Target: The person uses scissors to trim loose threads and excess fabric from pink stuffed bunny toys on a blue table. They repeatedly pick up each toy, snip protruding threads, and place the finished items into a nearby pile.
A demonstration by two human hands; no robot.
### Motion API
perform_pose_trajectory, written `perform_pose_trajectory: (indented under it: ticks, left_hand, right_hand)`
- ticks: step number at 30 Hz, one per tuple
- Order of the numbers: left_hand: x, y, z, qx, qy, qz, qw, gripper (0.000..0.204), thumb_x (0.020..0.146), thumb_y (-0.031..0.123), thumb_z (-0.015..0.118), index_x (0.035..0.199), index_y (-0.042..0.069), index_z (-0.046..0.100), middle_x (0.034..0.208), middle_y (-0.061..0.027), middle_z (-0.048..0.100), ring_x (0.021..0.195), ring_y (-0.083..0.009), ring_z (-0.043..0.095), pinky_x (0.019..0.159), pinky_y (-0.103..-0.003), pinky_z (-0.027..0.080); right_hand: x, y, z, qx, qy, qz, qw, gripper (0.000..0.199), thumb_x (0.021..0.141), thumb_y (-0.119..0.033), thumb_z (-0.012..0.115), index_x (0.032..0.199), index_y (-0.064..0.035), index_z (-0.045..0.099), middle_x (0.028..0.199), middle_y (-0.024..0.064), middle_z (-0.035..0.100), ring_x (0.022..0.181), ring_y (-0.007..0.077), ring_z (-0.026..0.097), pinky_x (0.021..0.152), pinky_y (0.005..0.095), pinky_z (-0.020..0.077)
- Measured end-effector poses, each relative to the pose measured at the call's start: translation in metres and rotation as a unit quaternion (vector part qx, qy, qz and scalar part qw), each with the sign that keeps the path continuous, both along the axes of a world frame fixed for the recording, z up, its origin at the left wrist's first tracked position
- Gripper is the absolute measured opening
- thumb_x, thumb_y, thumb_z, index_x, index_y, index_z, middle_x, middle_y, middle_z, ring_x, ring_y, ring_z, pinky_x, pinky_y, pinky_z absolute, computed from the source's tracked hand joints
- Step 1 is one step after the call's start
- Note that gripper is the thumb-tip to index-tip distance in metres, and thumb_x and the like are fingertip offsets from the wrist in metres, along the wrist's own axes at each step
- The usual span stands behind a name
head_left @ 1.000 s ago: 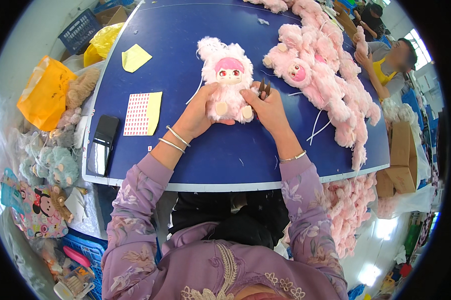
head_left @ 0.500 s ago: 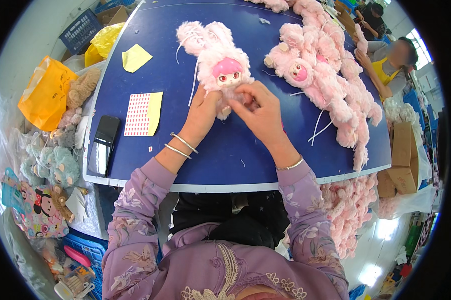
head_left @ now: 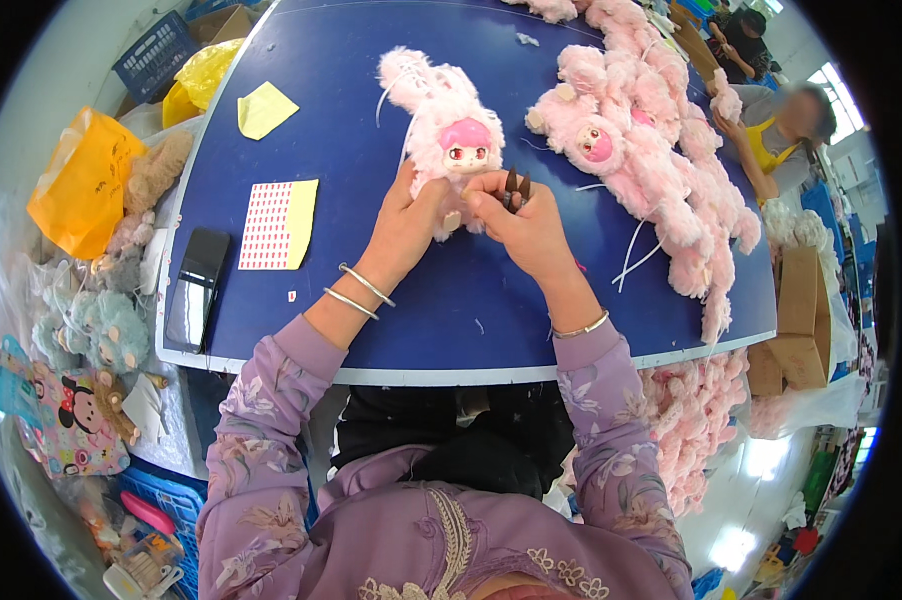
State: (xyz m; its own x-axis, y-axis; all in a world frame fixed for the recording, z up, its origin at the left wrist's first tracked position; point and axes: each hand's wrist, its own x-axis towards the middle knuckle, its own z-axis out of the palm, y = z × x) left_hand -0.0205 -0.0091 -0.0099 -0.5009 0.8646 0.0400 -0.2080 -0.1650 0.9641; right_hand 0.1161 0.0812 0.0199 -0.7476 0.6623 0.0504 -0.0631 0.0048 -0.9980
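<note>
A fluffy pink plush doll (head_left: pixel 441 118) with long ears, a pink fringe and a hard face lies in front of me on the blue table, its ears pointing away. My left hand (head_left: pixel 403 225) is closed around the left side of its body. On the other side, the fingertips of my right hand (head_left: pixel 524 222) pinch together at the doll's lower body; whatever small bit they grip there is hidden. Tucked in that same hand are small thread snips (head_left: pixel 516 187), their two dark pointed blades sticking up past the fingers. White cords hang by the doll's ears.
Pink plush dolls are heaped (head_left: pixel 661 150) along the table's right side. To the left lie a sticker sheet (head_left: pixel 269 225), a yellow paper (head_left: pixel 267 110) and a black phone (head_left: pixel 197 290). A cardboard box (head_left: pixel 801 315) stands right of the table. Another person sits far right, holding pink plush.
The doll has turned a little, its ears swinging right. My right hand has rotated, bringing the dark snips' blades into sight. My left hand keeps its grip.
</note>
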Motion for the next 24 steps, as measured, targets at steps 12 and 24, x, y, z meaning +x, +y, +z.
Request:
perform_pose_trajectory:
  ticks: [12, 24]
  left_hand:
    - [-0.006, 0.003, 0.004, -0.032, -0.206, -0.048, 0.977, 0.027, 0.09, 0.018, 0.048, 0.111, 0.002, 0.054, 0.095, -0.0058, 0.06, 0.085, -0.0133, 0.063, 0.069, -0.026, 0.052]
    - [-0.006, 0.005, -0.011, -0.059, -0.082, -0.075, 0.992, 0.03, 0.094, 0.019, 0.045, 0.117, 0.001, 0.051, 0.105, -0.0078, 0.06, 0.092, -0.0166, 0.064, 0.077, -0.031, 0.055]
  right_hand:
    - [0.025, 0.024, 0.021, 0.015, 0.002, 0.022, 1.0, 0.023, 0.097, -0.022, 0.055, 0.085, -0.0026, 0.059, 0.07, -0.0004, 0.054, 0.056, 0.0035, 0.038, 0.05, 0.0204, 0.0304]
    - [0.013, 0.016, 0.006, 0.458, -0.16, -0.01, 0.874, 0.022, 0.087, -0.023, 0.062, 0.093, -0.0018, 0.064, 0.083, 0.0129, 0.064, 0.077, 0.0326, 0.062, 0.065, 0.0398, 0.0473]
